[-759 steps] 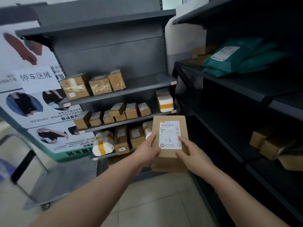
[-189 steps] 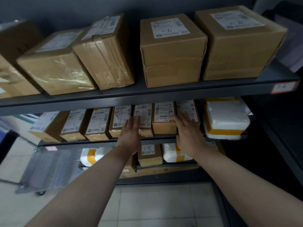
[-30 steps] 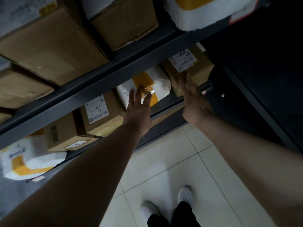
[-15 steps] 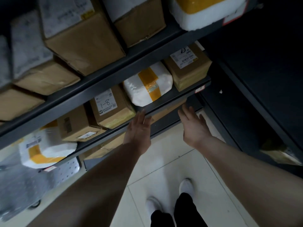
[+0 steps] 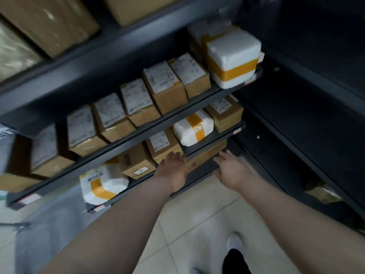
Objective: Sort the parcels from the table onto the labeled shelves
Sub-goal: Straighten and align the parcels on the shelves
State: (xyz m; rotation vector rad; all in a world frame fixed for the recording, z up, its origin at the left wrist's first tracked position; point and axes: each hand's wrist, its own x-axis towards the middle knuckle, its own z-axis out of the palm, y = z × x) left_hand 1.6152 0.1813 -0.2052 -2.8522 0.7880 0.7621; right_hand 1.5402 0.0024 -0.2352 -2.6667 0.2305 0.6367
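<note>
Both my hands are empty, fingers straight, in front of the grey shelf unit. My left hand (image 5: 173, 169) hovers just before the brown box marked 1-8 (image 5: 163, 147) on the lower shelf (image 5: 221, 135). My right hand (image 5: 233, 171) is spread open below that shelf's edge, near a flat brown box (image 5: 205, 157) on the level underneath. A white parcel with yellow tape (image 5: 194, 130) and a brown box (image 5: 225, 113) lie to the right of the 1-8 box. The shelf above (image 5: 138, 133) carries a row of several labelled brown boxes (image 5: 164, 88).
A big white foam parcel with yellow tape (image 5: 233, 58) sits at the right end of the upper row. Another white taped parcel (image 5: 102, 184) lies at the lower left. A dark shelf unit (image 5: 308, 123) stands to the right. Tiled floor and my shoes (image 5: 235, 244) are below.
The view has tilted up, bringing the row of labelled boxes into sight. Both hands stayed empty and drew back slightly from the lower shelf edge.
</note>
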